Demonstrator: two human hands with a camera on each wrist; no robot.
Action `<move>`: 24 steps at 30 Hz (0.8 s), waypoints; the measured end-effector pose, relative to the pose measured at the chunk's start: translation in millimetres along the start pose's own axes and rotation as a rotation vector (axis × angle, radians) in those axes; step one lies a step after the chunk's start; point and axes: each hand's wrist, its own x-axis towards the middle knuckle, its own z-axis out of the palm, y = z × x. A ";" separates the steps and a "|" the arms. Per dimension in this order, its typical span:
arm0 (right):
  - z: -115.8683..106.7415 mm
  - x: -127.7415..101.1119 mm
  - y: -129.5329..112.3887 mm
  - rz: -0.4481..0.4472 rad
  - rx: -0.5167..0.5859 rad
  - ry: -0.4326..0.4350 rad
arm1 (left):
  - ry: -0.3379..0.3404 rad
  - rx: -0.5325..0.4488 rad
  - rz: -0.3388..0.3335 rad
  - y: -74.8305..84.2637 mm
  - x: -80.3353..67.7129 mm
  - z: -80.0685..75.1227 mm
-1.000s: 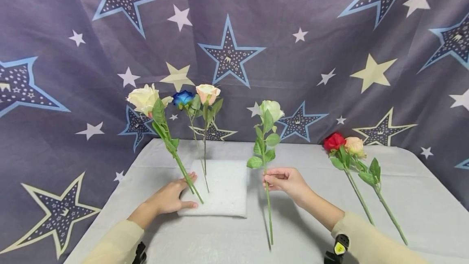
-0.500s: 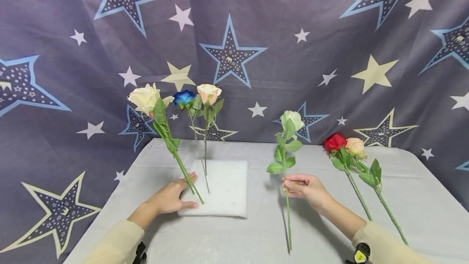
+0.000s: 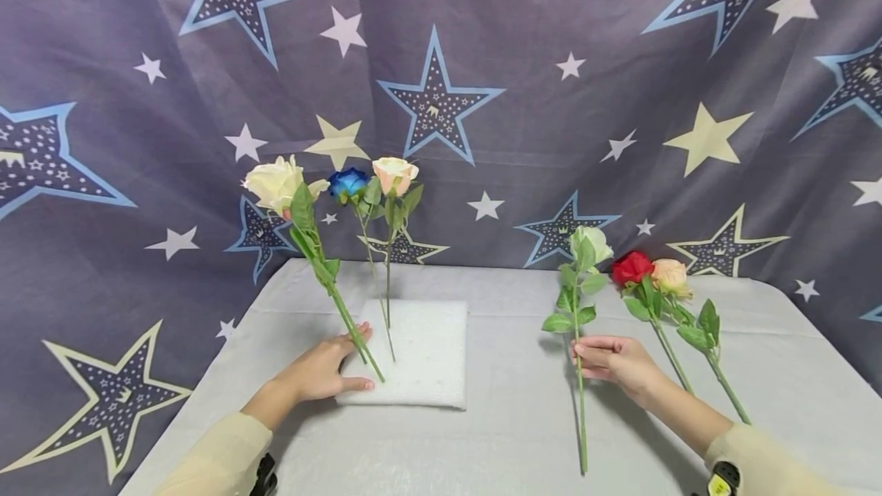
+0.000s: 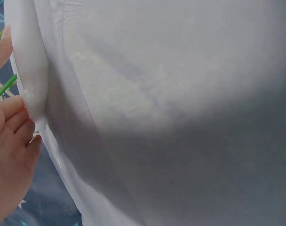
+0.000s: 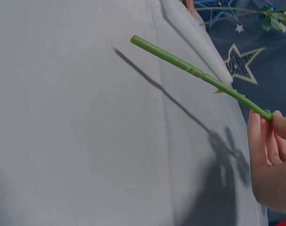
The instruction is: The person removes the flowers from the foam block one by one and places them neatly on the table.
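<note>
Grey table (image 3: 482, 435), starry curtain (image 3: 551, 98) behind. My right hand (image 3: 616, 362) pinches a rose (image 3: 582, 312); my left hand (image 3: 320, 370) lies flat on foam (image 3: 427, 358), its palm hidden.

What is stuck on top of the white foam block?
Three flowers stand in the white foam block: cream rose, blue rose, peach rose. The left hand covers its near-left corner.
</note>
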 end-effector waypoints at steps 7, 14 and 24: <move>-23.0 -0.4 -0.4 0.082 0.019 0.029 | 0.004 0.003 0.008 -0.6 0.2 0.6; -34.6 0.8 -2.0 0.110 0.013 0.070 | -0.004 -0.006 0.007 0.9 0.1 -0.8; -44.3 -2.6 -5.6 0.122 -0.002 0.065 | -0.009 -0.006 0.008 -0.2 0.9 0.0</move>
